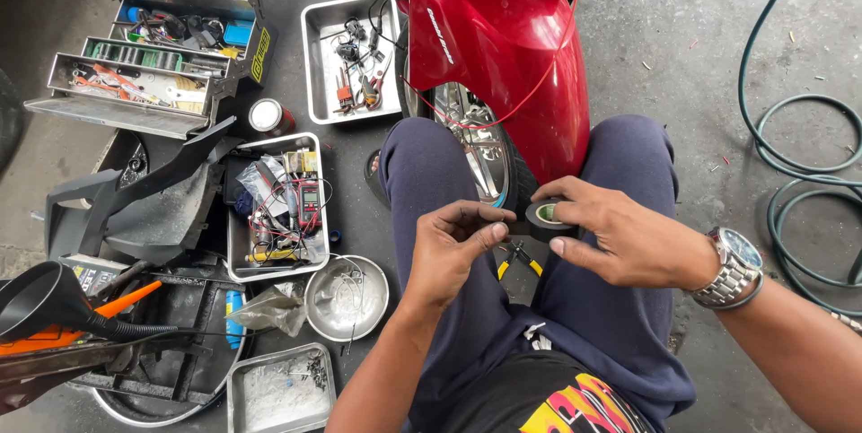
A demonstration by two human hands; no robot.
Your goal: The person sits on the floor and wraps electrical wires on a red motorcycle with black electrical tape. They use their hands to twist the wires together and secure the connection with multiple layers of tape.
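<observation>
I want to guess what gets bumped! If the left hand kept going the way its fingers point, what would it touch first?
The left hand points right, toward the roll of black tape held in the right hand. It would probably meet the tape first, though depth is hard to judge from above.

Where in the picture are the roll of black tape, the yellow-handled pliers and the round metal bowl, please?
roll of black tape (545, 215): head view, on the roll's flat side, near the core.
yellow-handled pliers (519, 260): head view, where the handles join.
round metal bowl (347, 298): head view, on its bare inner wall.
</observation>
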